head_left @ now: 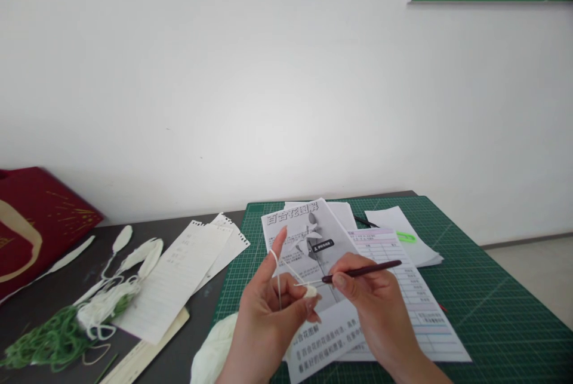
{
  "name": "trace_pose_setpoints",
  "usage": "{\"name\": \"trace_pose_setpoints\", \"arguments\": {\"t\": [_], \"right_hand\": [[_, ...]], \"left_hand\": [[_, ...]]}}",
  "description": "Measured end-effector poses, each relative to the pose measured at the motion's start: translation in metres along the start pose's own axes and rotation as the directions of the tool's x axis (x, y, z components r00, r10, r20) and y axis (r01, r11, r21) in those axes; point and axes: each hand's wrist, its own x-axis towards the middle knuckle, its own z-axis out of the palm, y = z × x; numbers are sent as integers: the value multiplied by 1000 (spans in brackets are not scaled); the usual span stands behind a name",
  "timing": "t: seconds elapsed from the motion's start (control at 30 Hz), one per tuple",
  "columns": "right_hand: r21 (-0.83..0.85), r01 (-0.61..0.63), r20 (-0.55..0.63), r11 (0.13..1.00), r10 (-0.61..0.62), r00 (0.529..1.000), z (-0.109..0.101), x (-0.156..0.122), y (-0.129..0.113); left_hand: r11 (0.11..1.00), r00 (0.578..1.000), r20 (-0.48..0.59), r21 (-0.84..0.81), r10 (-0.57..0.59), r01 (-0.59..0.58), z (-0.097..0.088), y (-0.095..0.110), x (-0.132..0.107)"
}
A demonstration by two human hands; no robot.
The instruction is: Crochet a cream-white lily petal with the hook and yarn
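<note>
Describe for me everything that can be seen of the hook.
The hook has a dark reddish-brown handle and a thin, pale, metal-looking shaft. The right hand grips it nearly level, pointing left, above the sheet. Its tip is by the white piece; whether yarn is caught is too small to tell.

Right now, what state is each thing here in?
Left hand: forefinger raised, pinching the cream piece
Right hand: gripping the hook
Hook: tip near the cream piece
Yarn strand: looped over left forefinger
Green yarn: tangled, heaped
Printed sheet: face up
Notebook pages: loose, overlapping
Cutting mat: flat, partly covered
</note>
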Motion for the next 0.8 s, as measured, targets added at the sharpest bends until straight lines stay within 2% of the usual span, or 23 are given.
{"name": "trace_pose_setpoints", "arguments": {"t": [0.07, 0.1, 0.17, 0.23, 0.3, 0.37, 0.47, 0.53, 0.63, 0.73, 0.8], "right_hand": [[-135, 180, 52, 974, -174, 983, -1, 0, -5], [-204, 278, 83, 939, -266, 960, -2, 0, -8], [-345, 468, 175, 813, -434, 884, -2, -1, -15], [-462, 608, 302, 645, -531, 792, -3, -3, -20], [-530, 688, 395, 496, -574, 718, -4, -6, -23], [-583, 718, 424, 382, -610, 669, -6, -8, -24], [-648, 703, 412, 293, -642, 647, -8, -11, -23], [-643, 686, 412, 339, -603, 684, -7, -12, -24], [-560, 619, 379, 551, -494, 782, 0, -13, -26], [-430, 462, 254, 775, -387, 886, 6, -14, -23], [-326, 303, 170, 895, -260, 951, 8, -14, -17]], "left_hand": [[1000, 1000, -3, 21, 9, -9, 0, 1, 0], [999, 1000, 0, 31, 14, -14, 0, 1, 0], [999, 1000, 13, 34, 14, -15, 0, 1, 1], [1000, 999, 34, 13, 7, -7, -1, 0, 3], [1000, 999, 50, -13, -4, 4, -3, 0, 5], [1000, 999, 50, -23, -9, 10, -4, -1, 7], [1000, 999, 38, -19, 11, -10, -4, -2, 7], [999, 999, 21, -9, 35, -35, -3, -3, 6], [998, 998, -22, 11, 67, -67, 0, -4, 4], [995, 993, -65, 16, 96, -95, 2, -4, 2], [994, 990, -85, 18, 110, -109, 4, -5, 1]]}}
